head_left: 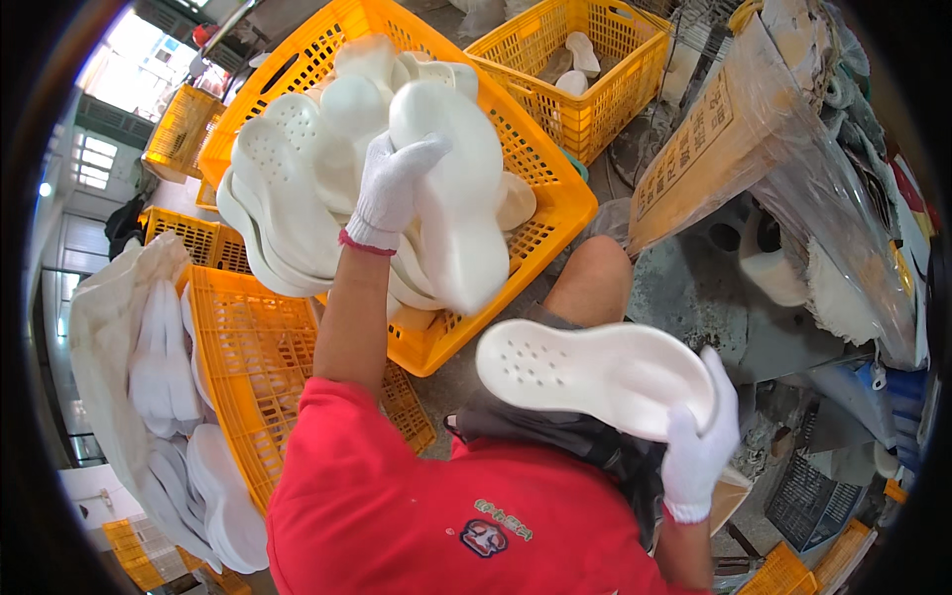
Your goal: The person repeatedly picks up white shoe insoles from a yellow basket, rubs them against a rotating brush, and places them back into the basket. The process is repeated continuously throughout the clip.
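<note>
My right hand (702, 436), in a white knit glove, is closed on the cupped heel of a white shoe insole (595, 372). The insole lies level above my lap, its hollow side up and the dotted holes of its forefoot pointing left. Over the yellow crate (555, 213) my left hand (392, 183), gloved too, grips the edge of another white insole (456, 178) with its smooth side showing. Under and beside that one lie several more white insoles (288, 198), piled and overlapping; some of them show holes.
Behind stands a second yellow crate (595, 119) with a few white pieces inside. At left, a whitish sack (109, 327) of insoles sits beside an orange crate (253, 357). A plastic-wrapped cardboard piece (694, 149) and scrap crowd the right side. My knee (593, 283) rises between.
</note>
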Motion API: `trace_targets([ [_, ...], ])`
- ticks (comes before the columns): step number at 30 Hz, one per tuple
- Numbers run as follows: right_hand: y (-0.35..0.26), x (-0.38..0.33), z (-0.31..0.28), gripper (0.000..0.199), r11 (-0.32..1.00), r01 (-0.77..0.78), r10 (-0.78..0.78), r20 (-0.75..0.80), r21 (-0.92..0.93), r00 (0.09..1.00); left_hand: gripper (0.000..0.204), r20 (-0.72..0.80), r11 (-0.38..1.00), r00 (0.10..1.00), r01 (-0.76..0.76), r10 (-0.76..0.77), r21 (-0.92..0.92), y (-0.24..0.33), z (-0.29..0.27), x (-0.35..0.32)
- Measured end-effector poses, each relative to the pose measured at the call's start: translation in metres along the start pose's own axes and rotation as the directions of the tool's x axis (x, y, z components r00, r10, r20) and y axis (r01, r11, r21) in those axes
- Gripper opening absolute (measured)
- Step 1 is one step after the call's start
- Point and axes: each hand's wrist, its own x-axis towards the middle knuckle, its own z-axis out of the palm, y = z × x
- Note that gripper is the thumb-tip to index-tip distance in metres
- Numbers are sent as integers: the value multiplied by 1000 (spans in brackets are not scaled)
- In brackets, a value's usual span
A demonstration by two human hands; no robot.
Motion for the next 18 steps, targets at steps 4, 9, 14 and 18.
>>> trace_targets([
  [4, 26, -32, -47, 71, 991, -115, 132, -304, 73, 943, 36, 76, 844, 986, -169, 152, 508, -65, -3, 2],
  [9, 72, -55, -108, 68, 919, -111, 293, -466, 378, 835, 40, 316, -30, 949, -316, -14, 948, -151, 9, -41],
  [14, 88, -95, -153, 63, 858, -147, 446, -572, 492, 689, 50, 37, 442, 959, -164, 281, 882, -135, 37, -77],
  [18, 84, -105, -131, 61, 891, -183, 450, -748, 416, 489, 48, 93, 977, 979, 168, -180, 131, -146, 190, -107],
])
